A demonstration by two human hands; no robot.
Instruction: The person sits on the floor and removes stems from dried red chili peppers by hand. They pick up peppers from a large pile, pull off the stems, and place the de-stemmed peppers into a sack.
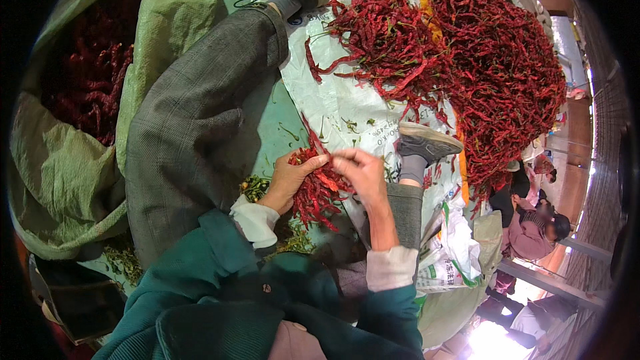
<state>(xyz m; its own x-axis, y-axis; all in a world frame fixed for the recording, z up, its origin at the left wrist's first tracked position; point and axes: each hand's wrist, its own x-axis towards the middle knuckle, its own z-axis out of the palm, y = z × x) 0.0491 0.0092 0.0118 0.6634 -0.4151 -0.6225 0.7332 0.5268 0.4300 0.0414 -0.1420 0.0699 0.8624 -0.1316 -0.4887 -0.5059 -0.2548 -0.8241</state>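
My left hand [292, 180] is closed around a bunch of dried red chili peppers [317, 200] in front of my body. Thumb and forefinger of my right hand [362, 172] pinch at the top edge of that bunch, close to my left thumb; what exactly they pinch is too small to tell. A long red chili [312, 132] sticks out above the bunch. Beneath my hands lies a white woven sack [325, 95] with printing, and on it rests a loose heap of red chilies [385, 35]. Small green stems [350, 125] are scattered on the sack.
A large pile of chilies [500, 70] stands at the right. At the left, an open green woven sack [167, 25] holds more chilies [95, 85]. My shoes [430, 145] flank the white sack. A plastic bag [450, 250] lies right of my knee. Another person [532, 232] sits beyond the pile.
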